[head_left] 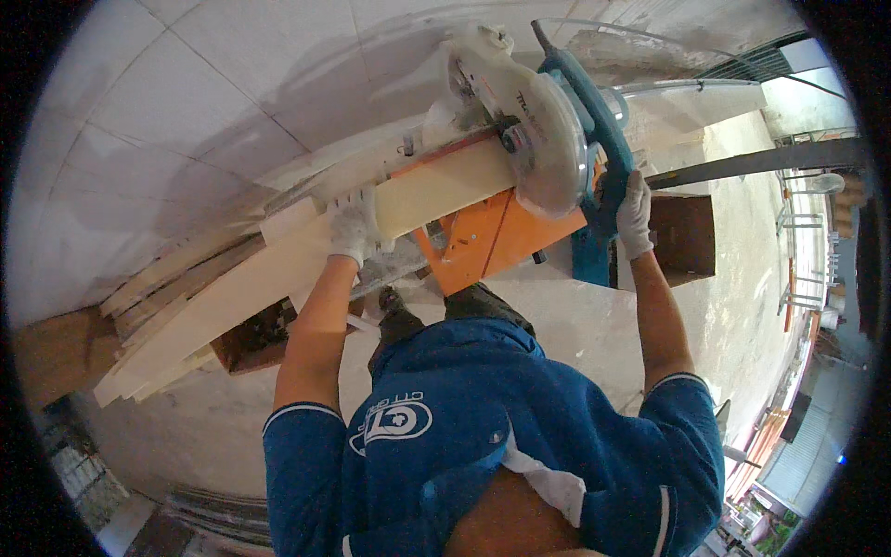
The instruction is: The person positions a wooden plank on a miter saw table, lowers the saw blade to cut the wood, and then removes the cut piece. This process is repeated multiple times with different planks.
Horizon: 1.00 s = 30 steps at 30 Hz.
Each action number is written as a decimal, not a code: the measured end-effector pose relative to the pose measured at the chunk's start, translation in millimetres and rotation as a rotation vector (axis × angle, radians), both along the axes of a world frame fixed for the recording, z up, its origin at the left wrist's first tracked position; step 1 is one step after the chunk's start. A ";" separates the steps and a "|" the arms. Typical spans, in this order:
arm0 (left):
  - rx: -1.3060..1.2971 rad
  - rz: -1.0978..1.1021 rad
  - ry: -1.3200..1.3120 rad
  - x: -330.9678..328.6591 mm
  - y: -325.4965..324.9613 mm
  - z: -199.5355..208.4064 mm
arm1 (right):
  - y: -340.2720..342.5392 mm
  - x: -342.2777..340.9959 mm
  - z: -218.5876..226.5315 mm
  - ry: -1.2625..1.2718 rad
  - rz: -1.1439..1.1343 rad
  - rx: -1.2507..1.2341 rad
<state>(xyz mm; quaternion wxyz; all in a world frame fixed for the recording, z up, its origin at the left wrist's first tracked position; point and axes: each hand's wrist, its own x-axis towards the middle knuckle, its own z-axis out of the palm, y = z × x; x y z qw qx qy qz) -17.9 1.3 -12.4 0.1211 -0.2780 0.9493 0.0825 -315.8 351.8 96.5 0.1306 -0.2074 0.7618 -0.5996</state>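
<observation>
A long pale board lies across the orange base of a mitre saw and stretches away to the lower left. My left hand, in a white work glove, grips the board left of the saw, its fingers laid over the top. My right hand, also gloved, is closed around the saw's teal handle. The saw head's pale, dusty blade guard stands over the board's right end. Behind the guard, the blade and the point where it meets the board are hidden.
More boards are stacked at the left beside the long one. A cardboard box stands right of the saw, and another open box sits below the boards. A tiled wall rises behind. A dark curved strip extends to the right.
</observation>
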 end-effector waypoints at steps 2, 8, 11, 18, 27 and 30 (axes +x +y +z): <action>-0.010 0.008 0.041 2.0 -2.3 -1.7 | -1.7 -2.8 1.6 0.016 -0.003 0.009; -0.018 -0.061 0.033 39.2 -15.1 8.1 | -34.9 -50.2 127.7 0.074 0.233 0.255; -0.066 -0.009 -0.004 61.5 -20.8 9.8 | -77.5 -85.3 175.6 0.696 0.254 0.649; 0.003 0.004 0.071 54.1 -25.3 -2.0 | -139.5 -111.2 211.8 0.801 0.306 0.847; -0.032 0.008 0.035 -4.6 7.0 -4.3 | -170.0 -89.8 200.6 0.713 0.442 0.744; -0.015 -0.052 0.110 -8.4 7.7 -12.0 | -173.6 -90.0 193.7 0.711 0.463 0.688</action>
